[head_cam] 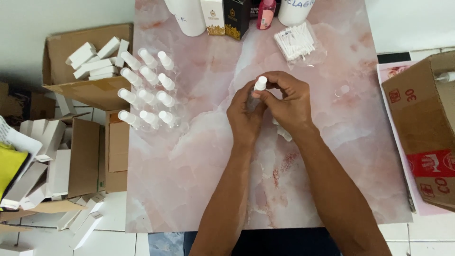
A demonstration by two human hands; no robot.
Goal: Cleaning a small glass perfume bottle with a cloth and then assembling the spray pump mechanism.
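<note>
Both hands meet over the middle of a pink marble-patterned table (189, 180). My left hand (244, 118) wraps the clear body of a small spray bottle, which is mostly hidden by the fingers. My right hand (286, 102) pinches the bottle's white cap (260, 83) from above. A small white piece (284, 133) lies on the table just under my right wrist. To the left stand several small clear spray bottles with white caps (147, 92) in rows.
Along the far edge are white containers (187, 16), a white box (213, 16), a black box (235, 16), a pink bottle (266, 13) and a bag of cotton swabs (296, 42). A cardboard box of small white cartons (92, 59) sits left; another cardboard box (424, 132) sits right.
</note>
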